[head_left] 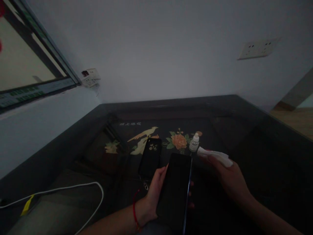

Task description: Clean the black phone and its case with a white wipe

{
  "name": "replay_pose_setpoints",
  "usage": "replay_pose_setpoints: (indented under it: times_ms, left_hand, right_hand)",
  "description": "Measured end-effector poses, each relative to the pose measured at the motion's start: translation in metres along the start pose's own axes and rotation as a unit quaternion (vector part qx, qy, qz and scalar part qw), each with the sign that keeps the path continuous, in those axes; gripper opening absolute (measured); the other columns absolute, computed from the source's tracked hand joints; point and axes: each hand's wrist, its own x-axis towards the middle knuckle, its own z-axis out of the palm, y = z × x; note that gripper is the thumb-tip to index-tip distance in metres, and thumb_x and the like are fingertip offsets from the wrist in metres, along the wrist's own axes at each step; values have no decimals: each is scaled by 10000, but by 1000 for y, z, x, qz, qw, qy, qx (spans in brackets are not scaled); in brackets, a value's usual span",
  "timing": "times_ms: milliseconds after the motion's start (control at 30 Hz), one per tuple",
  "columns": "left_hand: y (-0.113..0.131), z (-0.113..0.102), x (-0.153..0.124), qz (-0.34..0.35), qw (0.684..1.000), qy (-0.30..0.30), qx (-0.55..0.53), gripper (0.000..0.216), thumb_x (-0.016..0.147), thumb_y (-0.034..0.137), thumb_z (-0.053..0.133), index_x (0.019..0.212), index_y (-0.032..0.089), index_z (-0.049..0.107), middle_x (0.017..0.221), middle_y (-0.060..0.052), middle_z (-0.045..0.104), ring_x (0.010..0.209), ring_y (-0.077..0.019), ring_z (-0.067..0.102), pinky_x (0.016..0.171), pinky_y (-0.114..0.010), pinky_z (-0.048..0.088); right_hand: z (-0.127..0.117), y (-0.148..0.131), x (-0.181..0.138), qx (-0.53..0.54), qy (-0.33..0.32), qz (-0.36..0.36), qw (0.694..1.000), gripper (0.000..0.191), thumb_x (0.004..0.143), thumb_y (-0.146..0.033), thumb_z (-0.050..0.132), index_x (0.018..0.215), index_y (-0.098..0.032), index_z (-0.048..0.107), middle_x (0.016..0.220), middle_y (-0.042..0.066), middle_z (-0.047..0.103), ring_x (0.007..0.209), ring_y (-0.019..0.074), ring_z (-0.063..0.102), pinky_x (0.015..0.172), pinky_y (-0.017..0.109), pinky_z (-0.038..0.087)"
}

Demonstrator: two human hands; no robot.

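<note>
A black smartphone [174,192] rests in my left hand [156,189], screen towards me, with the fingers wrapped round its far edge. My right hand [227,173] pinches a folded white tissue [215,156] to the right of the phone. Just left of the tissue, a small clear bottle with a white cap [194,143] stands upright on the dark table. A black phone case [150,158] with round camera cut-outs lies behind my left hand, a small chain strap [146,185] at its lower end.
The glossy dark table [168,106] bears a printed bird and flower picture [179,141] and meets the wall at the back. A white cable [70,187] with a yellow tag [26,205] curves across the left side. Wall sockets [259,48] are at upper right, a window [31,55] at upper left.
</note>
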Motion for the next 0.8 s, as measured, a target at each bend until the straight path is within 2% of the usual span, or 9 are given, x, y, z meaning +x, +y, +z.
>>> replay_pose_setpoints:
  times_ms: [133,233,333,400,467,567,667,733,800]
  left_hand:
    - [4,-3,1,-19,999,-30,-36,563,876,516,316,1223,141,553,1174,-150,633,1129,-307,562,895,-549,433]
    - [1,-3,1,-45,998,-48,-6,544,875,502,350,1319,215,480,1283,-132,576,1241,-353,475,906,-558,410]
    - [-4,-1,0,-37,999,-26,15,566,870,478,398,1418,375,298,1312,-84,558,1207,-372,507,886,-582,405]
    - [-7,1,0,-22,1000,15,15,598,875,447,400,1434,449,188,1284,-53,576,1142,-359,558,876,-610,404]
    - [-8,2,1,-15,998,63,12,598,876,426,394,1442,421,199,1172,-48,635,1024,-317,617,864,-576,429]
    - [-7,1,4,-20,994,108,10,562,871,436,413,1413,297,356,844,-22,685,748,-200,642,807,-399,478]
    - [-7,0,4,0,995,102,-13,501,885,417,414,1370,289,431,710,24,655,636,-135,603,767,-297,469]
    - [-9,0,3,0,996,82,-20,485,898,412,396,1374,322,420,832,15,683,728,-151,620,805,-315,459]
    - [-12,1,2,1,998,70,-8,488,907,408,381,1387,317,406,944,-4,687,811,-175,621,845,-349,444]
  right_hand:
    - [7,-9,-7,-106,-49,-131,985,264,825,-379,598,1009,-227,709,1068,54,715,1005,256,664,912,395,519]
    - [8,-6,-6,-173,-155,-282,931,295,884,-264,492,1116,-252,673,1200,37,655,1106,226,620,966,383,492]
    - [5,3,-5,-214,-238,-426,846,395,887,-163,462,1255,-246,579,1333,45,550,1211,203,542,1010,366,464]
    - [3,8,-9,-252,-266,-480,797,463,894,-114,464,1342,-228,483,1381,73,491,1267,200,482,1031,371,445]
    - [4,9,-16,-293,-306,-514,746,513,901,-91,464,1398,-197,395,1405,107,448,1325,215,396,1052,393,419]
    - [7,8,-26,-303,-377,-550,680,520,911,-90,448,1419,-138,350,1392,146,458,1358,222,326,1064,379,401]
    - [9,9,-26,-309,-370,-564,670,518,912,-88,427,1422,-119,340,1388,154,470,1372,213,297,1075,365,386]
    - [8,10,-21,-349,-319,-556,684,523,916,-92,414,1430,-124,319,1419,156,433,1392,217,252,1089,401,369]
    - [8,11,-20,-384,-282,-565,674,490,923,-101,399,1410,-94,345,1425,171,425,1404,230,218,1089,424,372]
